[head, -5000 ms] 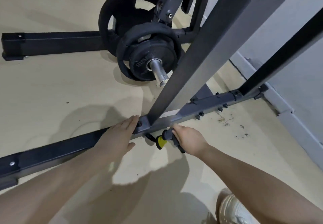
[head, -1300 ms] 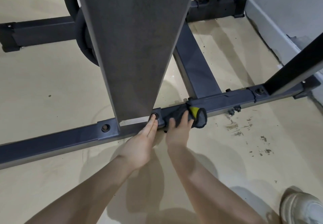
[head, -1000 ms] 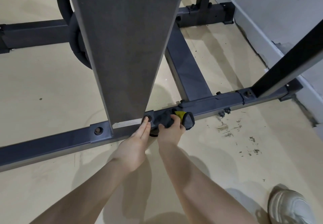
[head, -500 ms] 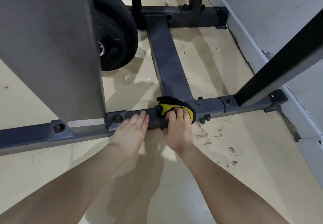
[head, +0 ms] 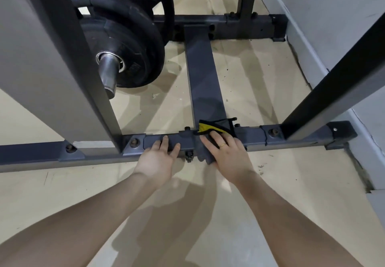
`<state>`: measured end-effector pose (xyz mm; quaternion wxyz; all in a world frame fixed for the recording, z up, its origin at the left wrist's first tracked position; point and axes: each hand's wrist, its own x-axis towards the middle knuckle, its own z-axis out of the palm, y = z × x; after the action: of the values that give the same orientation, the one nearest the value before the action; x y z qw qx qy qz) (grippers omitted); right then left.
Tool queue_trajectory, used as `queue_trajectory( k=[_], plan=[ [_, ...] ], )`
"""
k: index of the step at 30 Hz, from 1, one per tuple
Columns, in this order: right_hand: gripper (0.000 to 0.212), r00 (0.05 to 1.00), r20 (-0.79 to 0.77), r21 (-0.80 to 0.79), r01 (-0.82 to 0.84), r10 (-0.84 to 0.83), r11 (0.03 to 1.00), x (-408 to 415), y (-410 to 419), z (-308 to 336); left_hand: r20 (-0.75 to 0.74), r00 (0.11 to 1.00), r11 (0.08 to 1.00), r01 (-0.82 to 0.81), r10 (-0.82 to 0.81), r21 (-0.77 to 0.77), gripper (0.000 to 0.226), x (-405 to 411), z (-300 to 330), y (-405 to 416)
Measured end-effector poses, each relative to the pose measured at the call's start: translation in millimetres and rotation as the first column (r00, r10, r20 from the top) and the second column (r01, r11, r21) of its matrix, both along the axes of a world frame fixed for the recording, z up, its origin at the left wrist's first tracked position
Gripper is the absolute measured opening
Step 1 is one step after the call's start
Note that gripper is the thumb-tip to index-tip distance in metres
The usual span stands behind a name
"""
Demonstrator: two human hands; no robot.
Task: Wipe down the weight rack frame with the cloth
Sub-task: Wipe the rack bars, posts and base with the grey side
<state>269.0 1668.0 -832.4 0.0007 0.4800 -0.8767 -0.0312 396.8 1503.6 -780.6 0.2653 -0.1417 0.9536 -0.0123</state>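
A right hand [head: 226,152] presses a dark cloth [head: 216,128] with yellow trim flat-fingered onto the weight rack frame [head: 254,137] at its cross-member joint; the left hand [head: 158,158] rests beside it, fingers spread. Weight plates [head: 133,48] on a steel sleeve [head: 109,73] crowd the left upright [head: 68,58], a wall [head: 333,16] the right.
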Motion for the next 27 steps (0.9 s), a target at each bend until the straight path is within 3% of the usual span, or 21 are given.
queue_trajectory(
  k=[5,7,11,13,15,17,19,22,25,27],
  plan=[
    [0.080,0.974,-0.018,-0.026,0.226,-0.226,0.974,9,0,2,0.025,0.997,0.995,-0.074,0.072,0.070,0.081,5,3,-3],
    [0.078,0.984,-0.011,0.013,0.180,-0.180,0.984,18,-12,15,0.048,0.990,0.984,-0.137,0.133,0.112,0.082,3,7,-1],
    [0.069,0.997,-0.006,0.085,-0.070,0.071,0.994,-16,0,42,0.064,0.975,0.970,-0.218,0.212,0.111,0.069,-11,18,13],
    [0.072,0.996,-0.081,0.074,0.037,-0.031,0.997,-36,26,50,-0.066,0.974,0.970,-0.207,0.217,0.129,0.066,-18,17,28],
    [0.074,0.974,-0.058,-0.023,0.219,-0.220,0.976,-57,60,44,-0.184,0.973,0.980,-0.109,0.139,0.164,0.067,-28,11,47],
    [0.074,0.950,0.030,-0.045,0.311,-0.310,0.949,-64,77,40,-0.209,0.976,0.978,-0.023,0.067,0.206,0.071,-40,4,64],
    [0.072,0.941,0.085,0.025,0.327,-0.328,0.945,-55,75,24,-0.178,0.979,0.967,-0.051,0.097,0.251,0.074,-51,-4,75],
    [0.077,0.936,0.132,-0.019,0.332,-0.327,0.943,-41,62,4,-0.137,0.970,0.946,-0.155,0.200,0.284,0.079,-57,-12,87],
    [0.076,0.984,-0.016,0.035,0.175,-0.175,0.984,-62,83,5,-0.116,0.969,0.946,-0.179,0.217,0.271,0.082,-57,-13,93],
    [0.071,0.980,0.059,0.041,0.186,-0.188,0.982,-69,98,11,-0.113,0.963,0.934,-0.203,0.244,0.295,0.083,-58,-12,94]
  ],
)
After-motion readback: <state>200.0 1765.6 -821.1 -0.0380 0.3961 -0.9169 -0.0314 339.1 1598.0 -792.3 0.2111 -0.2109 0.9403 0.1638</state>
